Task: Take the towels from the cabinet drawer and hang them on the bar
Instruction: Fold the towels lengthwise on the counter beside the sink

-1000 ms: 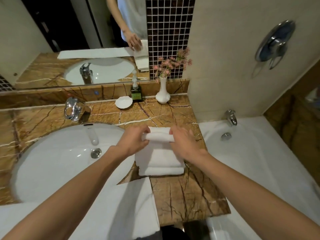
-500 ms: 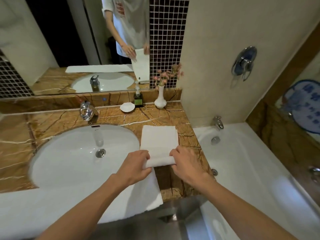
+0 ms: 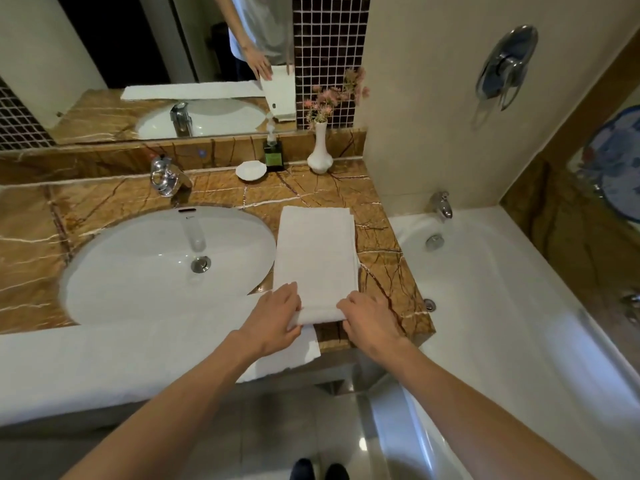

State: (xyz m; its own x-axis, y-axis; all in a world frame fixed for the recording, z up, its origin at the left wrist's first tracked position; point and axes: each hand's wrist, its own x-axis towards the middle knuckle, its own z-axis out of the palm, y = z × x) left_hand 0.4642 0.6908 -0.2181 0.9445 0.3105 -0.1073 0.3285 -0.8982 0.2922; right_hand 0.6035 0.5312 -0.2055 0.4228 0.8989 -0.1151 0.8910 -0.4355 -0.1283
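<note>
a white bathtub (image 3: pixel 502 306) lies right of the brown marble table (image 3: pixel 381 271), which holds an oval sink (image 3: pixel 138 271). a long towel (image 3: pixel 104 368) drapes along the table's front edge. a folded towel (image 3: pixel 317 258) lies lengthwise on the table just right of the sink. the left grip (image 3: pixel 273 323) and right grip (image 3: pixel 370 323) each pinch its near rolled end, fingers curled over it.
</note>
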